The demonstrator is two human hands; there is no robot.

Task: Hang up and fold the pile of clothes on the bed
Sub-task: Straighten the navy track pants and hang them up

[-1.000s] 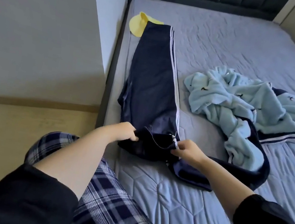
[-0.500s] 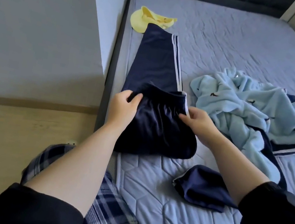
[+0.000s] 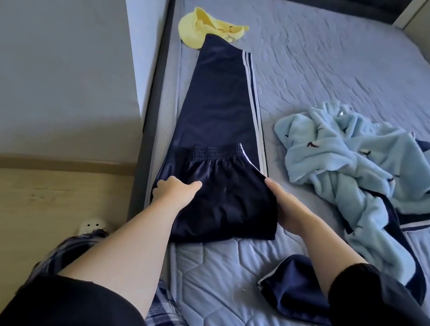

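Navy track pants [image 3: 218,111] now lie waist-folded over their legs, both hands slid nearer: left hand [image 3: 174,190] pinching the fold's left edge, right hand [image 3: 287,208] flat-fingered against its right.

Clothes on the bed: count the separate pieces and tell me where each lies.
4: navy track pants along the left edge; a yellow garment beyond their far end; a light blue fleece heap at right, possibly hiding more; a small navy piece near the right forearm.
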